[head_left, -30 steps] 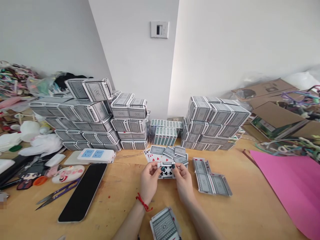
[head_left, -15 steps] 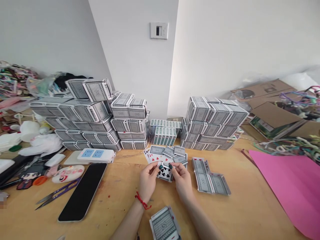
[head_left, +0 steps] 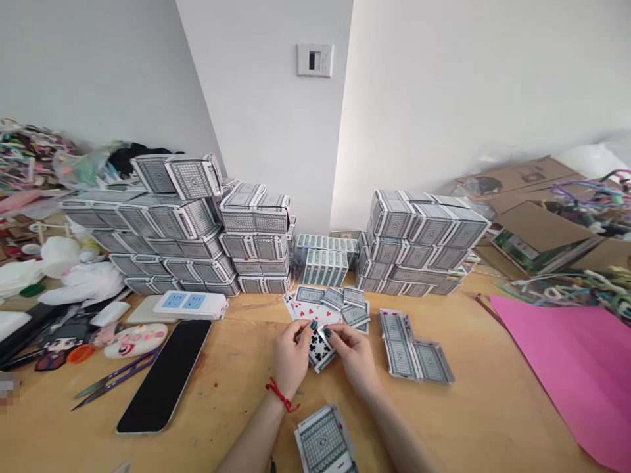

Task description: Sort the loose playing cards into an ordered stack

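A playing card (head_left: 318, 349) with black clubs, its edges folded, is pinched between my two hands. My left hand (head_left: 292, 351) grips its left upper side, wearing a red cord bracelet at the wrist. With thumb and fingers, my right hand (head_left: 352, 348) holds the card's upper right edge. Just beyond lie loose playing cards (head_left: 315, 311), some face up with red hearts, and several folded cards (head_left: 353, 305) with patterned backs. Right of my hands is an L-shaped piece of joined folded cards (head_left: 415, 349). Near my forearms lies another folded-card piece (head_left: 324, 441).
Stacks of card-built blocks (head_left: 172, 223) stand at the back left, and more blocks (head_left: 426, 240) at the back right. Small card boxes (head_left: 325, 266) sit between them. A phone (head_left: 165, 376), scissors (head_left: 116, 379) and a power strip (head_left: 191, 304) lie left; a pink sheet (head_left: 557, 368) lies right.
The clubs card has turned from lying crosswise to a slanted position between my hands, with its lower edge swung towards me. My fingers have shifted along its upper edge.
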Demonstrator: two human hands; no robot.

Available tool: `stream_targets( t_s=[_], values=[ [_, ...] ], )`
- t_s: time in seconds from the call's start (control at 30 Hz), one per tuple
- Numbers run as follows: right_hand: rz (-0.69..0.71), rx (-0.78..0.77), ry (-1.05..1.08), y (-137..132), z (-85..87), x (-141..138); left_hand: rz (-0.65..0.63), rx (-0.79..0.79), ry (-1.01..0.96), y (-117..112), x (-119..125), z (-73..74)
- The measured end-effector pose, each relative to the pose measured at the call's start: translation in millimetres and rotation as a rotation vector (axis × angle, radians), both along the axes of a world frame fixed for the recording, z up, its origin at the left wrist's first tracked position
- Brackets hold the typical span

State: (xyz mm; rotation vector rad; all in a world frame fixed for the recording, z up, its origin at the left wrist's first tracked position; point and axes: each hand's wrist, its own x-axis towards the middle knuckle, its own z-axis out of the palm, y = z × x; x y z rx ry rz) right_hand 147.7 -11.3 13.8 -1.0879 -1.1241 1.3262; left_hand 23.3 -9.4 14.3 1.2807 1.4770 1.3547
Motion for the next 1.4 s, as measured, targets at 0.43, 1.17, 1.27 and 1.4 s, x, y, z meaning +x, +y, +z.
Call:
stream_targets(
  t_s=[0.43, 1.17, 1.27, 1.4],
  values=[
    [0.121, -0.044, 0.020, -1, 7.2, 4, -0.029, 0.061, 0.040, -3, 0, 4.8],
    [-0.041, -0.092, 0.187, 0, -3.1, 4, -0.037, -0.134, -0.334, 2, 0, 1.8],
    [-0.036, -0.097, 0.168, 0, -0.7, 4, -0.054, -0.121, -0.304, 1, 1, 3.8],
    [-0.030, -0.089, 0.160, -1, 1.4, 5, -0.147, -0.124, -0.308, -1, 2, 3.3]
  ],
)
